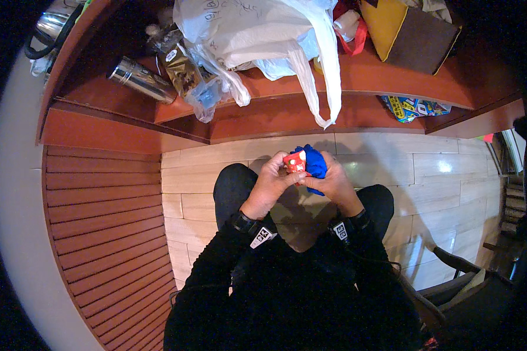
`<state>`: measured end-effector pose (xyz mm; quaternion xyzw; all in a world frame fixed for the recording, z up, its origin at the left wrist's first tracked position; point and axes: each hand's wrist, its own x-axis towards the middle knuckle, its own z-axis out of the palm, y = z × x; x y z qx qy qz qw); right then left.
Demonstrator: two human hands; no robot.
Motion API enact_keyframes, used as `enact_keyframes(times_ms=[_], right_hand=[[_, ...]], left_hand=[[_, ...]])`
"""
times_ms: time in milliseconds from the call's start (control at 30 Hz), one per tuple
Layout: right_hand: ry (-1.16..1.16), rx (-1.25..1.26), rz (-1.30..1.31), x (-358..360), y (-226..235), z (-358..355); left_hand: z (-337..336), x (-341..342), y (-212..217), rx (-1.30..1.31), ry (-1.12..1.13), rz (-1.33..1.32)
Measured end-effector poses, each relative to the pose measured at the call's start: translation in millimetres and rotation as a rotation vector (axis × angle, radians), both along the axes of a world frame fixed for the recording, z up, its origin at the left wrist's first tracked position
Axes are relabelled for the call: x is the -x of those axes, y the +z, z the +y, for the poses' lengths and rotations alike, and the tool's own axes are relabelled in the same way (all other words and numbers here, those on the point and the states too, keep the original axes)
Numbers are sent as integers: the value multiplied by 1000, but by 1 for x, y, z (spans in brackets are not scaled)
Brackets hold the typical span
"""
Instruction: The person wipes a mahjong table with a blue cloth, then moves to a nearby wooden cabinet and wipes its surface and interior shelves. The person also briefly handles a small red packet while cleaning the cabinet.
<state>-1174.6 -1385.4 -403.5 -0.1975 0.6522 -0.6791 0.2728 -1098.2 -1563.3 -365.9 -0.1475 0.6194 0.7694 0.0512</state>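
Observation:
Both my hands meet in front of my knees, above the tiled floor. My left hand (270, 182) has its fingers and thumb closed on a small red piece with white spots (297, 162), perhaps cloth or a packet; its kind is not plain. Pressed against its right side is a bunched blue piece that looks like fabric (315, 162). My right hand (337, 183) wraps round this blue piece, its thumb reaching toward the red one. The fingers beneath are mostly hidden. Each wrist wears a black strap with a white marked tag.
Ahead stands a reddish-brown wooden shelf (263, 120) holding a white plastic bag (257, 35), a metal flask (140, 79) and a brown-and-yellow box (418, 35). A blue patterned packet (416, 108) lies lower right. Slatted panelling (105, 234) runs left; a dark chair (462, 292) stands right.

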Motion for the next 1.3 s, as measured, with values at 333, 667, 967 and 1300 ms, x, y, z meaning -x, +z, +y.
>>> enact_keyframes(times_ms=[333, 667, 967, 1300], right_hand=[[-99, 40, -419, -5, 14, 16], [-19, -147, -313, -21, -17, 10], [-16, -137, -213, -30, -46, 26], [-100, -20, -246, -43, -77, 50]], left_hand=[[-17, -5, -11, -112, 173, 34], [-12, -13, -26, -101, 233, 59], [-23, -5, -23, -128, 176, 78], [-48, 91, 11, 378, 343, 451]])
